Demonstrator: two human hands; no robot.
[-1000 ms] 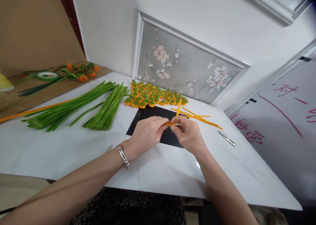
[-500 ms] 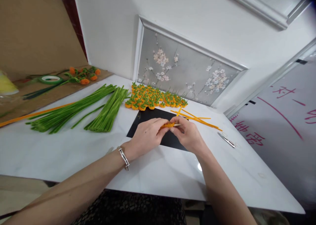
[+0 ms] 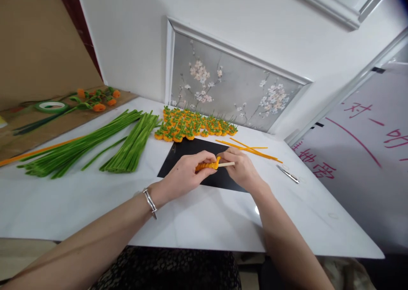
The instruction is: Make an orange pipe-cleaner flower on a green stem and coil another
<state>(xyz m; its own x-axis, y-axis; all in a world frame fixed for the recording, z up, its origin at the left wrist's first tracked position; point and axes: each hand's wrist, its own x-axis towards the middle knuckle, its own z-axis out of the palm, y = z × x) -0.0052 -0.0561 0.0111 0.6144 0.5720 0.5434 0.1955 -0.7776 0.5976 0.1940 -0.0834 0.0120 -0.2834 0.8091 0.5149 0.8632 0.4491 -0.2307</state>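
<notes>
My left hand is closed around a pale thin stick wound with an orange pipe cleaner in tight coils. The bare stick end points right, and a short bit of pipe cleaner bends up beside it. My right hand is closed at that bend, its fingers curled on the pipe cleaner; its fingertips are partly hidden. Both hands are above a black mat. Behind it stand several rows of small orange-and-green pipe cleaner pieces. Loose orange pipe cleaners lie just beyond my right hand.
Two bundles of green pipe cleaners, one wide and one narrower, lie on the left of the white table. Farther left are green tape and orange flowers. Scissors lie at right, near a whiteboard.
The orange strand that stuck up beyond my hands no longer shows there; its end now bends close to the stick. My right hand has turned, baring more of the stick. The view has shifted slightly.
</notes>
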